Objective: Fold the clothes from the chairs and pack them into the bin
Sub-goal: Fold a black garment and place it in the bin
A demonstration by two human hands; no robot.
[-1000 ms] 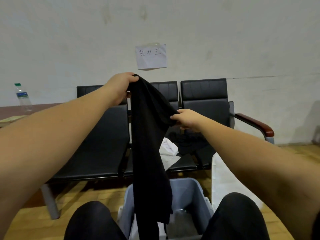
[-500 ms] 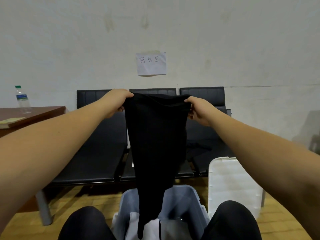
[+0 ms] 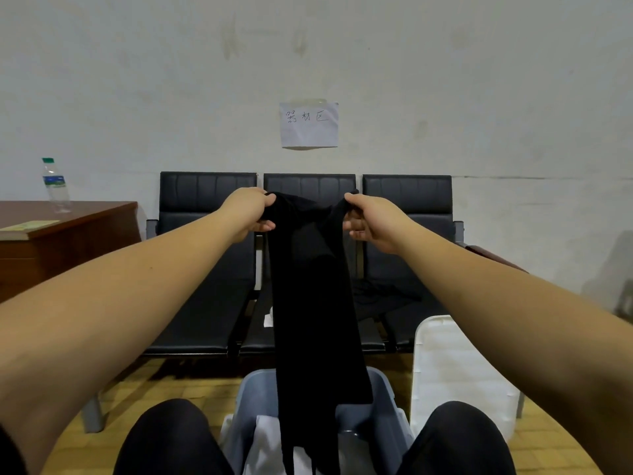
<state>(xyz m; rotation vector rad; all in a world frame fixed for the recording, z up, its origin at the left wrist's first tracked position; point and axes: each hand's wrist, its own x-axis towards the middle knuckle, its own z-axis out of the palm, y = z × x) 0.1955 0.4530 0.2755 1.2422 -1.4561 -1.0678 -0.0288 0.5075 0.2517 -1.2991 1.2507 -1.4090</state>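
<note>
A long black garment [image 3: 313, 303] hangs in front of me, stretched between both hands at its top edge. My left hand [image 3: 251, 210] grips the left top corner and my right hand [image 3: 368, 216] grips the right top corner. The garment's lower end drops into the grey-blue bin [image 3: 387, 399] between my knees, where some white cloth [image 3: 267, 440] lies. Behind it stand three black chairs [image 3: 205, 269] in a row. A dark garment [image 3: 383, 296] lies on the right seat, and a bit of white cloth [image 3: 268, 318] shows on the middle seat.
The bin's white lid [image 3: 455, 368] leans upright to the right of the bin. A brown desk [image 3: 65, 241] at the left carries a water bottle [image 3: 54, 185]. A paper note [image 3: 309, 124] hangs on the wall. The floor is wooden.
My right hand moved from the garment's side up to its top edge, spreading it flat between both hands. Both hands then dropped slightly lower, level with the chair backs.
</note>
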